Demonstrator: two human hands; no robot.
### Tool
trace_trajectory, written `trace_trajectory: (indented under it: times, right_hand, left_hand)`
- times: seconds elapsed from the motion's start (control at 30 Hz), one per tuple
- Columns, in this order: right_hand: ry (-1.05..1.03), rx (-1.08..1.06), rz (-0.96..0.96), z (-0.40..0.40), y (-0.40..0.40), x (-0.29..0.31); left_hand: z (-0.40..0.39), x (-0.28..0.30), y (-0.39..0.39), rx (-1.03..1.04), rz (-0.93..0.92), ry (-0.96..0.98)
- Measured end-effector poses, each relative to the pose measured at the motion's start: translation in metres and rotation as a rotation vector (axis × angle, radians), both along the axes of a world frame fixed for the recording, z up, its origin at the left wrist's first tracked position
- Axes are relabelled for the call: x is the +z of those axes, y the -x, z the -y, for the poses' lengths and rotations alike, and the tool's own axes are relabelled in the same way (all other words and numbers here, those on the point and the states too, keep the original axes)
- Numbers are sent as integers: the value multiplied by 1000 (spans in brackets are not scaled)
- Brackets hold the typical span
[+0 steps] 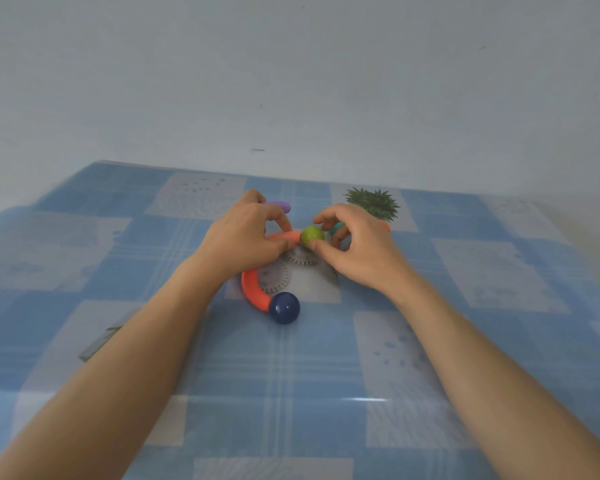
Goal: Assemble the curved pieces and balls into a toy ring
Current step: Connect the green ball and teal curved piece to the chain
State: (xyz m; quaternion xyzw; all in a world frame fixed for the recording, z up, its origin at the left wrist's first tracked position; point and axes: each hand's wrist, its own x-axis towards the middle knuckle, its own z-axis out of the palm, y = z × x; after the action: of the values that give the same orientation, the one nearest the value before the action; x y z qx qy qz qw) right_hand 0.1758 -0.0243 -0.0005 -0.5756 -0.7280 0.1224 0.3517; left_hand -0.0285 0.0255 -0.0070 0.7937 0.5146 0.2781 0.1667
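An orange curved piece (253, 292) lies on the table, with a dark blue ball (284, 307) at its near end. My left hand (243, 237) pinches its far end between thumb and fingers. A green ball (312, 234) touches that far end, pinched by my right hand (357, 244). A purple curved piece (278, 205) shows behind my left hand. A teal piece (336, 228) peeks out under my right fingers, mostly hidden.
A spiky green toy (373, 202) sits behind my right hand, with a bit of orange (386, 226) beside it. The table (291, 393) has a blue-and-white checked cover and stands against a pale wall. A flat grey object (99, 342) lies under my left forearm.
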Motion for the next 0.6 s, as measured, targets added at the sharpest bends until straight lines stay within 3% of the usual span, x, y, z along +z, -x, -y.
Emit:
trace_trajectory:
  times: [0.2, 0.43, 0.6]
  right_hand:
    - [-222, -257, -110, -9, -19, 5]
    - [133, -290, 6, -14, -45, 3]
    - [180, -266, 74, -17, -44, -1]
  left_hand:
    - [3, 10, 8, 137, -19, 35]
    - [0, 13, 13, 203, -46, 69]
    - [-2, 15, 16, 68, -3, 104]
